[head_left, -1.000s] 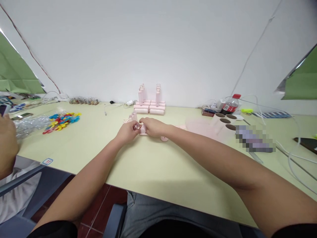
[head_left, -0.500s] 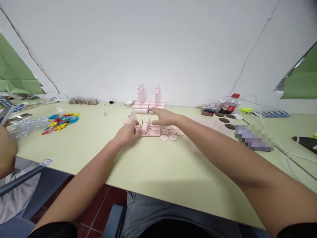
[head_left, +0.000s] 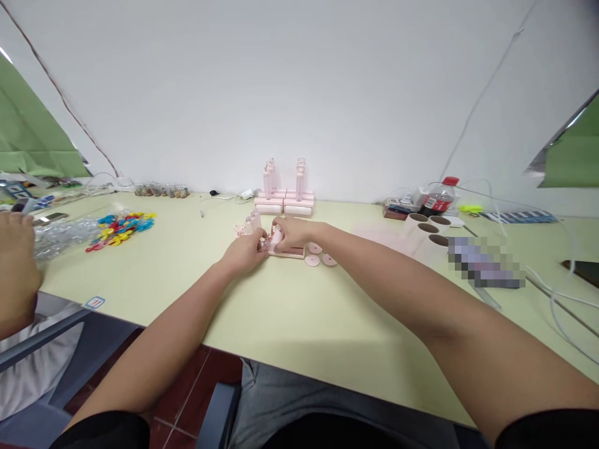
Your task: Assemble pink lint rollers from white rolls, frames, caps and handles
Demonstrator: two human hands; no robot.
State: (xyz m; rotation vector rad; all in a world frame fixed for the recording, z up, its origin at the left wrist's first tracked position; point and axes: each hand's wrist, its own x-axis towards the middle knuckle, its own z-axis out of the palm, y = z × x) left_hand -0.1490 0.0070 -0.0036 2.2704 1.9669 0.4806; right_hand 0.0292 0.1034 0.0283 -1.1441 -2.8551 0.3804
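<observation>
My right hand (head_left: pixel 294 233) is closed around a pink cylinder (head_left: pixel 276 237), thumb on the near side and fingers over the far side. The cylinder stands over the left part of a shallow pink tray (head_left: pixel 294 254). At the tray's left end, my left hand (head_left: pixel 244 252) has its fingers curled together by a small clear piece (head_left: pixel 264 244); its exact shape is unclear. Just behind the left hand are several slim pink tubes (head_left: pixel 254 218). Flat pink discs (head_left: pixel 312 260) lie right of the tray, some hidden beneath my right wrist.
Pink stands with upright tubes (head_left: pixel 298 201) are against the wall. At left lie colourful plastic pieces (head_left: pixel 122 228) and clear plastic (head_left: pixel 65 238), near another person's arm (head_left: pixel 17 268). Cardboard-coloured tubes (head_left: pixel 428 228) and a cola bottle (head_left: pixel 438 198) stand at right.
My right hand has come down and left from above the tray and closed on the pink cylinder. My left hand stays at the tray's left end.
</observation>
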